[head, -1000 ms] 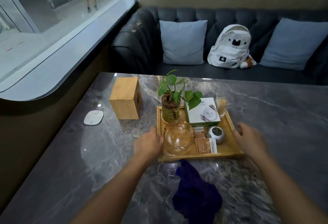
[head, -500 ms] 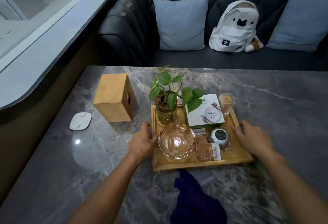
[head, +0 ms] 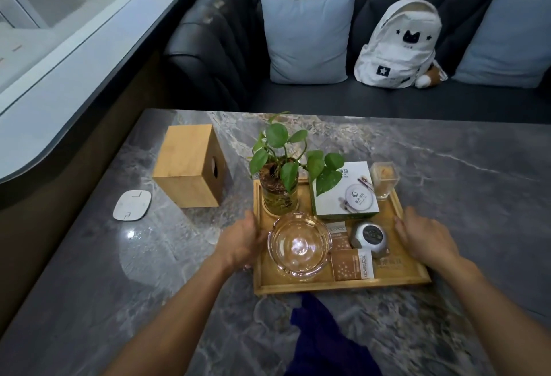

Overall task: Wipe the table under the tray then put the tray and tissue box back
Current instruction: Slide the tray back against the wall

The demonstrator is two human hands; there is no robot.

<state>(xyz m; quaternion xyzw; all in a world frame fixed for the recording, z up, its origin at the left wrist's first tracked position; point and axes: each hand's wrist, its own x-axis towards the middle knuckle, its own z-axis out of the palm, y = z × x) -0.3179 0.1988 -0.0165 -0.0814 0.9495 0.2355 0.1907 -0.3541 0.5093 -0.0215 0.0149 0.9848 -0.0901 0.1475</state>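
A wooden tray (head: 343, 285) sits on the grey marble table (head: 465, 184). It carries a potted plant (head: 280, 184), a glass ashtray (head: 299, 249), a white and green box (head: 346, 196), a round silver device, paper packets and a small clear container. My left hand (head: 240, 241) is curled against the tray's left rim and my right hand (head: 423, 235) rests on its right rim. The wooden tissue box (head: 189, 167) stands on the table to the tray's left. A dark blue cloth (head: 325, 337) lies crumpled on the table just in front of the tray.
A white flat pad (head: 132, 205) lies near the table's left edge. Behind the table is a dark sofa (head: 226, 47) with two blue-grey cushions and a white backpack (head: 401, 47). A window ledge runs along the left.
The view has tilted down and drawn closer to the table. Both hands stay at the tray's two sides; the tray sits a little nearer the tissue box than a second ago.
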